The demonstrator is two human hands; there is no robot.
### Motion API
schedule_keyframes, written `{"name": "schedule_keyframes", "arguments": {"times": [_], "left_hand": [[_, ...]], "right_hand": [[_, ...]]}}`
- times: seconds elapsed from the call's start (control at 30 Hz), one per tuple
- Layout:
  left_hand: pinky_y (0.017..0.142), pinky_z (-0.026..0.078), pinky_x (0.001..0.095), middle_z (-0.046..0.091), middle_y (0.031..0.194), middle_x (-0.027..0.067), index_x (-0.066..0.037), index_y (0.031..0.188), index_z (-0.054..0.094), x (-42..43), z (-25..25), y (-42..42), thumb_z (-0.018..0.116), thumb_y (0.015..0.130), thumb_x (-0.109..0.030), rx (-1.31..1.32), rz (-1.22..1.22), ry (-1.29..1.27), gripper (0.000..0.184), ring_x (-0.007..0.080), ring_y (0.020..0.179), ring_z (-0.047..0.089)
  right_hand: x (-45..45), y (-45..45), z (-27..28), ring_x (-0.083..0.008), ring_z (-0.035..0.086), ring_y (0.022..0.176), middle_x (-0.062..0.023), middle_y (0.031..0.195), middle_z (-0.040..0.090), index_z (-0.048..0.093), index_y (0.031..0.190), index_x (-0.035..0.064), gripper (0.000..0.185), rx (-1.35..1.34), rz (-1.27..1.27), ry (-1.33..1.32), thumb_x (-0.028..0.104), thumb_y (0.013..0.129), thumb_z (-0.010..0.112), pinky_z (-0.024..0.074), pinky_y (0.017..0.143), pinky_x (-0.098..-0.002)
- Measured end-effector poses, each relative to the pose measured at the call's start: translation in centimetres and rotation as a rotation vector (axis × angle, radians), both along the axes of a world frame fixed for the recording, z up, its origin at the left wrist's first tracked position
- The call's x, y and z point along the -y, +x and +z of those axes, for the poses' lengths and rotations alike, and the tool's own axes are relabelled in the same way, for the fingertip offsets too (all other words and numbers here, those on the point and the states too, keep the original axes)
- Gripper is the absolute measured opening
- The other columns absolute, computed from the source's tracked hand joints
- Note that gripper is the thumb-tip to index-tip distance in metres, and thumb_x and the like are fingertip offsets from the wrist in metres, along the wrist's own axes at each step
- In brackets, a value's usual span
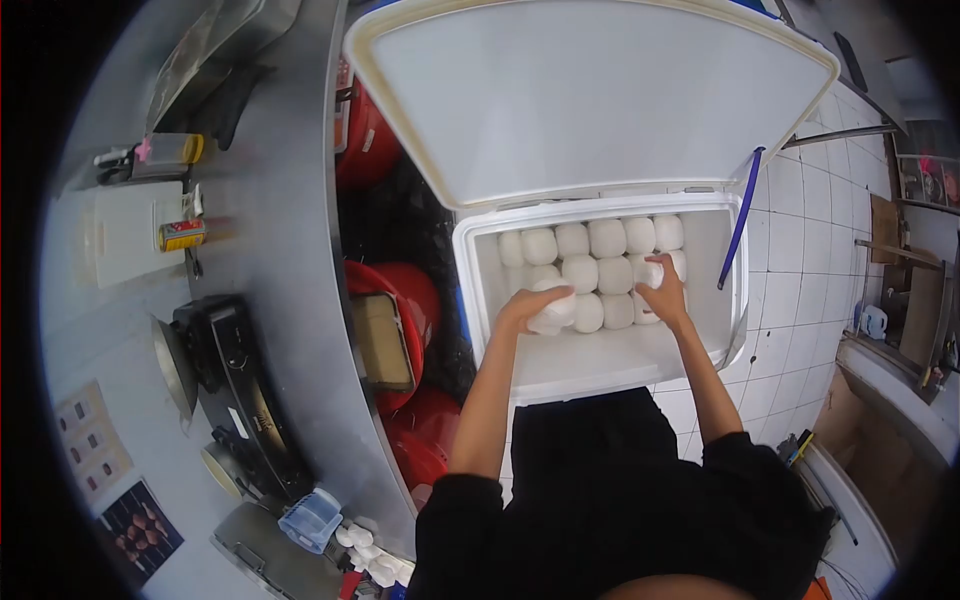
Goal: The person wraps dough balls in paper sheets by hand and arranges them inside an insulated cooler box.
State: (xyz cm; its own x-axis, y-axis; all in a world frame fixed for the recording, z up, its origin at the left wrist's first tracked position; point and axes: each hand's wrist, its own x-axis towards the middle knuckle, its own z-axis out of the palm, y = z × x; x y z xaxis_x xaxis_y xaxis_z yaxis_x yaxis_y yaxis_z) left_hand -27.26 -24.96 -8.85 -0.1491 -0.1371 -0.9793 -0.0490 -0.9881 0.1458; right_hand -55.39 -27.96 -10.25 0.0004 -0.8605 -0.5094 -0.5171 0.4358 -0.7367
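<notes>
Both of my hands are inside a white cooler box (570,372) with its lid (600,100) raised. Rows of smooth white rounded balls (607,237), perhaps peeled coconuts or dough, sit packed along its far side. At the near left of the rows, my left hand (522,308) is closed around one white ball (552,314). On the right, my right hand (668,295) curls thumb and fingers about another white ball (650,273), which is partly hidden by the hand. Whether either ball is lifted off the others is hard to tell.
A purple strap (740,220) hangs at the cooler's right side. To the left runs a steel counter (285,200) with a black gas stove (240,385) and a can (183,235). Red tubs (415,300) stand under its edge. White floor tiles (800,240) lie at right.
</notes>
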Motion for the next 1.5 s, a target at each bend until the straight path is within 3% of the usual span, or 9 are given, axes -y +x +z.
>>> {"name": "schedule_keyframes", "arguments": {"times": [0.1,0.2,0.4,0.6,0.8,0.9,1.2,1.4,1.5], "left_hand": [[0.076,0.056,0.0378,0.068,0.107,0.0137,0.001,0.122,0.061,-2.1,-8.3,0.1,0.085,0.055,-0.058,0.104,-0.548,0.091,0.092,0.0272,0.093,0.068],[0.072,0.057,0.0390,0.069,0.106,0.0142,0.000,0.120,0.063,-3.4,-12.0,-0.7,0.085,0.052,-0.060,0.235,-0.503,0.117,0.094,0.0296,0.093,0.068],[0.082,0.057,0.0391,0.063,0.118,0.0214,0.009,0.128,0.053,-3.8,-13.9,-0.3,0.090,0.048,-0.055,0.156,-0.368,0.142,0.109,0.0313,0.103,0.065],[0.101,0.047,0.0405,0.045,0.139,0.0266,0.010,0.146,0.023,-9.6,-17.9,-2.8,0.095,0.046,-0.049,0.218,0.296,-0.246,0.136,0.0331,0.127,0.049],[0.099,0.047,0.0407,0.049,0.135,0.0315,0.011,0.138,0.040,-9.5,-17.3,-2.4,0.082,0.058,-0.067,0.619,-0.442,-0.359,0.119,0.0378,0.124,0.052],[0.096,0.048,0.0410,0.061,0.125,0.0232,-0.001,0.127,0.058,-9.2,-15.5,-2.4,0.068,0.075,-0.067,0.466,-0.383,-0.217,0.085,0.0337,0.117,0.059],[0.101,0.045,0.0421,0.059,0.127,0.0254,0.004,0.134,0.050,-9.3,-15.6,-1.4,0.065,0.078,-0.069,0.137,-0.253,-0.342,0.093,0.0366,0.121,0.056],[0.107,0.040,0.0382,0.046,0.142,0.0259,0.009,0.142,0.033,-11.3,-17.2,-5.4,0.074,0.081,-0.043,0.660,-0.243,-0.409,0.090,0.0341,0.131,0.047],[0.105,0.041,0.0372,0.048,0.140,0.0249,0.008,0.141,0.036,-12.9,-20.1,-2.1,0.079,0.078,-0.032,0.164,0.104,-0.433,0.086,0.0329,0.128,0.050]], "right_hand": [[-0.9,-3.0,-1.1,-0.0284,0.067,0.074,-0.0182,0.098,0.064,0.050,0.117,0.0134,0.049,0.038,-0.072,0.010,0.009,0.072,0.068,0.0597,0.049,-0.0373],[-2.1,-4.8,-1.5,-0.0276,0.067,0.076,-0.0173,0.098,0.064,0.050,0.117,0.0122,0.049,0.043,-0.141,0.066,0.008,0.072,0.068,0.0592,0.048,-0.0371],[-2.6,-5.5,-2.6,-0.0259,0.067,0.078,-0.0165,0.097,0.064,0.050,0.117,0.0119,0.048,0.078,-0.167,0.141,0.004,0.073,0.068,0.0587,0.048,-0.0355],[-2.0,-4.6,-3.0,-0.0266,0.067,0.083,-0.0163,0.101,0.064,0.050,0.116,0.0118,0.048,0.087,-0.130,0.205,0.003,0.073,0.069,0.0586,0.053,-0.0359],[-2.8,-5.3,-4.7,-0.0289,0.065,0.095,-0.0160,0.107,0.064,0.050,0.118,0.0105,0.050,0.064,-0.060,0.163,0.004,0.072,0.070,0.0576,0.073,-0.0387],[-3.0,-5.6,-5.0,-0.0293,0.065,0.096,-0.0163,0.108,0.063,0.050,0.119,0.0106,0.052,0.049,-0.042,0.163,0.005,0.072,0.071,0.0557,0.078,-0.0392],[-2.4,-4.7,-3.8,-0.0299,0.064,0.099,-0.0166,0.110,0.062,0.050,0.119,0.0100,0.053,0.034,-0.037,0.186,0.004,0.071,0.071,0.0525,0.085,-0.0387],[-3.1,-5.7,-5.3,-0.0295,0.062,0.102,-0.0158,0.111,0.061,0.051,0.119,0.0078,0.052,0.049,-0.034,0.183,0.003,0.071,0.071,0.0499,0.090,-0.0383],[-3.2,-5.9,-5.7,-0.0293,0.062,0.102,-0.0154,0.111,0.061,0.050,0.119,0.0076,0.052,0.034,-0.008,0.154,0.003,0.071,0.071,0.0495,0.090,-0.0383]]}}
